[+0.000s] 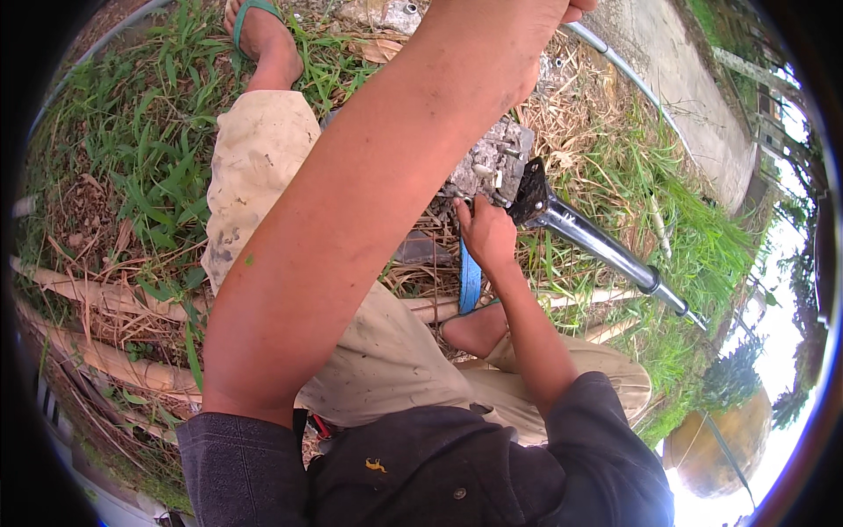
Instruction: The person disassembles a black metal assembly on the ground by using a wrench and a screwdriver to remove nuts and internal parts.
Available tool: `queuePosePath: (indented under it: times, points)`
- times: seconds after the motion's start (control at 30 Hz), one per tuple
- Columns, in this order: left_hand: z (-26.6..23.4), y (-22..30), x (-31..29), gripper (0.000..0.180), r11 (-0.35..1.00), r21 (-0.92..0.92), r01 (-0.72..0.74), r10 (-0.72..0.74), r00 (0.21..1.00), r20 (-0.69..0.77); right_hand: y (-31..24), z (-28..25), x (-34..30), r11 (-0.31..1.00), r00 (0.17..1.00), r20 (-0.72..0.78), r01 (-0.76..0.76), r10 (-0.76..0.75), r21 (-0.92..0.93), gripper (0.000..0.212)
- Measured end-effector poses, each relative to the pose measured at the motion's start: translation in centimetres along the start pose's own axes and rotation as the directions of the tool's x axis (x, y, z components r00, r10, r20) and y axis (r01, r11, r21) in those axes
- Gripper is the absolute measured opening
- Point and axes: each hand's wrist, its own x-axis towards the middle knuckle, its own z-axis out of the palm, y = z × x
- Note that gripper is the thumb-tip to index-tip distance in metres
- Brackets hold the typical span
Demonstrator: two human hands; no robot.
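Observation:
My left forearm crosses the view from lower left to upper right. The top edge cuts off my left hand (572, 10), so most of its fingers are hidden, along with anything in them. Lower down, my right hand (492, 234) is at the near edge of a grey, dirt-caked block (500, 160) with small metal-looking parts on top. Its fingers are bent and close together at that edge; what they pinch is too small to make out. Beside the block is the black end plate (532, 195) of a shiny dark tube (593, 235). A blue strip (470, 279) runs down below my right hand.
Grass (140, 158) and dry straw surround the block. Bamboo-like poles (105, 290) lie across the ground. A grey pipe (645, 92) borders a concrete path (694, 114). My feet in sandals (263, 39) stand either side. A large round tan object (720, 448) is at lower right.

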Motion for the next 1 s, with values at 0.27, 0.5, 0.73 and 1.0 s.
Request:
queuePosePath:
  times: [0.27,0.5,0.73,1.0]
  points:
    - [0.4,0.2,-0.1,0.025,1.000,0.017,0.025,-0.025,1.000,-0.003,-0.1,1.8,0.7,0.977,0.982,-0.084,-0.154,0.168,0.150,0.052]
    - [0.8,2.0,-1.1,0.023,0.996,0.088,0.031,-0.017,0.987,-0.160,-1.5,1.6,-3.0,0.954,0.979,-0.169,0.153,-0.111,0.258,0.032]
    - [1.1,1.7,-0.8,0.023,0.992,0.120,0.048,-0.022,0.977,-0.210,-6.8,8.4,0.5,0.915,0.955,0.002,0.284,-0.297,0.286,0.019]
    - [0.1,0.6,-0.3,0.023,0.997,0.056,0.050,-0.045,0.995,-0.088,-9.2,15.6,4.5,0.936,0.943,0.060,0.313,-0.326,0.160,0.016]
